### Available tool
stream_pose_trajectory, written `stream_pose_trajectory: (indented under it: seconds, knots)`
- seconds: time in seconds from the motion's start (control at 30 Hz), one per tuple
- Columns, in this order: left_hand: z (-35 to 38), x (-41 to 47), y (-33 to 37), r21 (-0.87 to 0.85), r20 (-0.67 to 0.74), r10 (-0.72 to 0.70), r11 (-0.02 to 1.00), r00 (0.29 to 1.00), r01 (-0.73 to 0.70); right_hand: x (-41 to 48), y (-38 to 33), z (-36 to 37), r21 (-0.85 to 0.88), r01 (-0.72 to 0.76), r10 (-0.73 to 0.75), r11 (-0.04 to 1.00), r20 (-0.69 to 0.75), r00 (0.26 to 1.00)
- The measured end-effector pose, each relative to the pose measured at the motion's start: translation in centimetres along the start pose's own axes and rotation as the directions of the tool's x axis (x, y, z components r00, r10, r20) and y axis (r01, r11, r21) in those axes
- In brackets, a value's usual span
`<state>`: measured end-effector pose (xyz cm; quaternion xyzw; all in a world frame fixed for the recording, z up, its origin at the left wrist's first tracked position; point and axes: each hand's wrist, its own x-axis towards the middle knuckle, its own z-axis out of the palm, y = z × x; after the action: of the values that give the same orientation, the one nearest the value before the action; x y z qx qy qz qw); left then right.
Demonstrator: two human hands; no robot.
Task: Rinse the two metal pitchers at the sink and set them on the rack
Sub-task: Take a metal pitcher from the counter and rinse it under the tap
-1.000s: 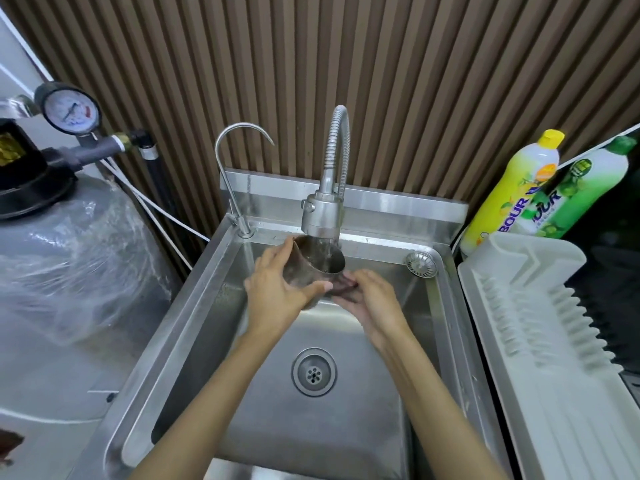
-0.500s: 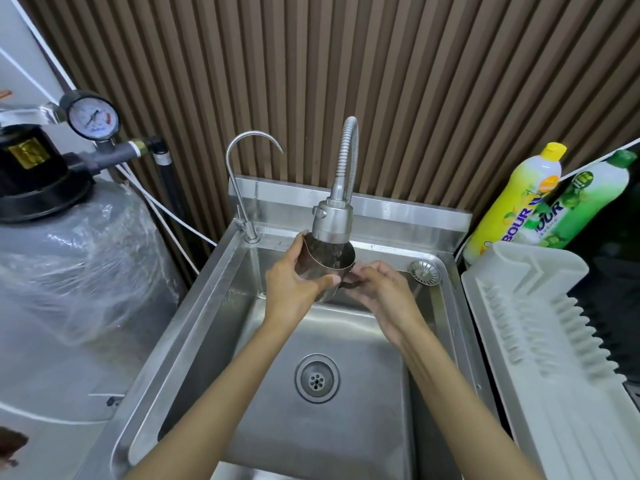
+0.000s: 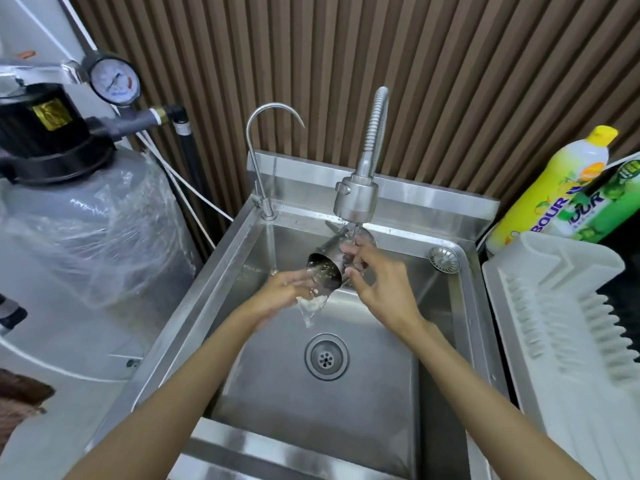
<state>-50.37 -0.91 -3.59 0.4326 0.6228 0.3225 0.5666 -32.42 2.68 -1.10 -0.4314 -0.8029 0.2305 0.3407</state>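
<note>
One metal pitcher (image 3: 327, 261) lies tipped on its side over the steel sink (image 3: 363, 393), its mouth turned toward me and down-left, and water pours out of it. My right hand (image 3: 375, 278) grips its body and handle just under the spray faucet head (image 3: 356, 199), which is running. Beneath the pitcher's mouth my left hand (image 3: 287, 292) sits in the falling water with fingers spread; whether it touches the rim I cannot tell. A white plastic drying rack (image 3: 554, 334) stands to the right of the sink with nothing on it. No second pitcher is in view.
A thin gooseneck tap (image 3: 258, 161) rises at the sink's back left. Two detergent bottles (image 3: 561, 188) stand behind the rack. A grey filter tank (image 3: 79, 244) with a pressure gauge fills the left side. The drain (image 3: 326, 356) lies in the basin's middle.
The pitcher stood upright under the faucet, held by both hands; now it is tipped over and spilling water. My left hand has dropped below its mouth.
</note>
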Motion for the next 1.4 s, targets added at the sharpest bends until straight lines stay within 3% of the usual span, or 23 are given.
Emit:
stream_pose_trajectory:
  seconds: [0.23,0.4,0.47,0.57,0.67,0.73,0.8,0.87,0.93,1.0,1.07,1.17,1.23,1.3,1.4]
  knots:
    - [0.1,0.7,-0.8,0.061,0.006,-0.005,0.998,1.000,0.005,0.3,0.6,1.3,-0.184,0.368,-0.332,0.912,0.197,0.922]
    - [-0.4,1.0,-1.0,0.115,-0.019,0.032,0.993,0.999,-0.030,0.2,1.4,1.5,-0.228,0.443,-0.393,0.867,0.234,0.889]
    - [-0.8,1.0,-1.0,0.048,-0.017,0.045,0.998,0.999,-0.045,-0.2,1.7,1.2,-0.232,0.463,-0.411,0.855,0.242,0.879]
    - [-1.2,1.1,-0.2,-0.249,0.181,0.102,0.967,0.978,-0.055,-1.1,2.2,-0.1,-0.233,0.475,-0.413,0.848,0.270,0.870]
    - [0.1,1.8,1.5,-0.295,0.367,0.165,0.954,0.915,-0.054,-2.4,2.8,-1.9,-0.239,0.527,-0.468,0.816,0.264,0.844]
    - [2.1,2.5,2.6,-0.276,0.389,0.167,0.959,0.906,-0.058,-3.6,3.1,-3.7,-0.274,0.530,-0.467,0.803,0.264,0.844]
    - [4.7,3.2,3.5,-0.231,0.353,0.149,0.970,0.924,-0.068,-4.8,3.6,-6.1,-0.321,0.439,-0.380,0.839,0.231,0.896]
    - [7.9,3.9,4.1,-0.227,0.299,0.171,0.968,0.939,-0.104,-6.0,4.3,-8.7,-0.321,0.240,-0.210,0.916,0.124,0.970]
    - [11.9,4.4,5.0,-0.266,0.263,0.198,0.956,0.944,-0.126,-7.3,4.9,-11.2,-0.192,-0.008,0.010,0.981,0.009,1.000]
    - [15.6,4.5,6.1,-0.242,0.208,0.241,0.952,0.948,-0.189,-7.9,5.3,-13.3,0.068,-0.313,0.315,0.947,-0.020,0.949]
    - [19.6,4.6,7.7,-0.165,0.170,0.314,0.944,0.934,-0.287,-8.6,6.3,-15.9,0.244,-0.540,0.561,0.805,-0.019,0.828]
    - [25.2,4.8,10.0,-0.113,0.226,0.440,0.898,0.869,-0.425,-9.7,8.4,-19.8,0.353,-0.619,0.698,0.702,-0.170,0.695]
    - [28.7,5.3,11.1,-0.124,0.317,0.465,0.885,0.827,-0.449,-10.1,9.9,-22.0,0.284,-0.643,0.703,0.711,-0.300,0.644]
    - [31.5,6.6,11.8,-0.134,0.387,0.457,0.887,0.801,-0.441,-10.4,11.6,-24.0,0.198,-0.661,0.676,0.724,-0.393,0.623]
    - [34.1,9.0,12.3,-0.065,0.425,0.427,0.894,0.798,-0.444,-10.4,14.7,-26.2,0.134,-0.689,0.682,0.713,-0.361,0.636]
